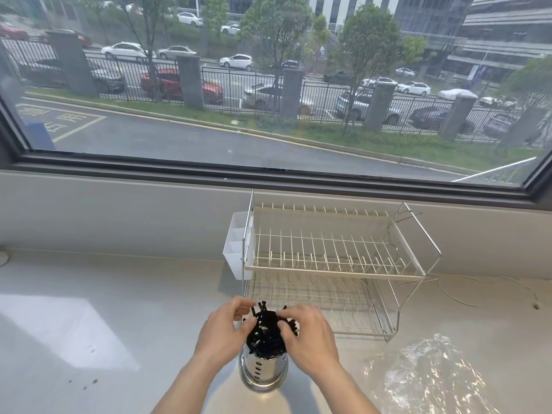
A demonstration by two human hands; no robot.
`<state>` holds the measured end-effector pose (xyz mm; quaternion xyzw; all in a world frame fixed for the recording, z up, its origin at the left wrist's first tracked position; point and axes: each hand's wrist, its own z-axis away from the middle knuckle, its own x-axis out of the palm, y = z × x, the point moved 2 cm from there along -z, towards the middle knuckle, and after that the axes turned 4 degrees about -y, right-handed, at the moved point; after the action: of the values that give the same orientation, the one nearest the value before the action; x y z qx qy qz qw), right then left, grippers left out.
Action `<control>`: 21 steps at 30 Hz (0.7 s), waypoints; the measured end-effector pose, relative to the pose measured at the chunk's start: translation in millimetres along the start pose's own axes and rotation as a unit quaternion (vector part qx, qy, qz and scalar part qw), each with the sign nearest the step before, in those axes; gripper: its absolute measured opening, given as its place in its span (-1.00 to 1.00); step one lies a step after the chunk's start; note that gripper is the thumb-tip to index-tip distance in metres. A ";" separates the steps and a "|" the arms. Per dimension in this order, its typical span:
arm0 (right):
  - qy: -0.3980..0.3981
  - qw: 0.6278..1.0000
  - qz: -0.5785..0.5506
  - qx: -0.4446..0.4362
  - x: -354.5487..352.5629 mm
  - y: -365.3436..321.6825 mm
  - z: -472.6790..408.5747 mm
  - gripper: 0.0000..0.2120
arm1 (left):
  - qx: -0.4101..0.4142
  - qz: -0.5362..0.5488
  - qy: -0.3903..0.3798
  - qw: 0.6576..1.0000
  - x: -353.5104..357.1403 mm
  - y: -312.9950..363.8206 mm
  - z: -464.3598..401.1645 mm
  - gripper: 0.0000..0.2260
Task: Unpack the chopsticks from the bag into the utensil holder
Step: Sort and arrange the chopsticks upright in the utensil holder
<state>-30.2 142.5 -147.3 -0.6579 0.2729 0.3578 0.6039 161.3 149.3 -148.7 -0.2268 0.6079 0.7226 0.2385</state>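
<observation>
- Settling black chopsticks [265,327] into steel holder [263,370], both hands working the bundle from either side.
- Left hand [222,333] on bundle's left flank, fingers curled partway, tips touching the sticks near their tops; thumb toward the front.
- Right hand [307,336] on right flank, fingers bent over the tops, thumb against the sticks; half closed, more a cupping press than a firm clamp.
- Hands apart from each other, bundle between them; likely held that way to gather splayed ends and keep the sticks from fanning out or tipping the holder.
- Chopsticks already standing in holder, tops poking out unevenly, some leaning away from the hands.
- Holder upright on counter [119,309], directly below and between the wrists.
- Clear bag [427,375] lying crumpled to the right of right hand, well apart; looks empty, can't tell for sure.
- Rack [334,264] just beyond the hands, white caddy [237,246] on its left end, untouched.
- Task judged nearly done; only tidying left.
</observation>
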 end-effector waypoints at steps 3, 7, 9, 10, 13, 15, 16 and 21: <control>0.026 0.995 -0.089 0.019 -6.0 0.1 -0.1 -0.72 | 0.018 -0.005 -0.008 1.000 0.3 3.2 2.6 -0.71; 0.037 0.981 -0.163 0.094 -15.1 13.9 0.0 -0.69 | 0.024 -0.026 0.020 0.999 -7.1 5.7 6.7 -0.73; -0.018 0.979 -0.163 0.118 -12.9 22.0 2.4 -0.71 | 0.022 -0.040 0.009 0.999 -10.1 7.8 8.8 -0.83; -0.042 0.976 -0.168 0.129 -10.7 24.3 4.1 -0.72 | 0.021 -0.050 -0.012 0.998 -10.9 9.7 10.1 -0.86; -0.057 0.969 -0.187 0.153 -3.4 27.7 8.6 -0.76 | 0.030 -0.099 -0.079 0.992 -10.7 14.0 13.6 -0.72; -0.040 0.965 -0.200 0.166 -1.5 27.1 9.8 -0.83 | 0.036 -0.133 -0.099 0.986 -9.9 15.0 15.7 -0.68; -0.028 0.965 -0.200 0.169 -1.7 27.1 9.5 -0.86 | 0.035 -0.134 -0.104 0.985 -9.6 15.1 16.5 -0.68; 0.000 0.965 -0.204 0.163 -4.6 20.2 7.6 -0.90 | 0.024 -0.084 -0.068 0.994 -12.1 17.5 18.1 -0.85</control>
<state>-50.0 147.2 -155.8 -0.5925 0.1870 0.1776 0.7632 159.2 163.8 -124.8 -0.2210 0.5862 0.6992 0.3444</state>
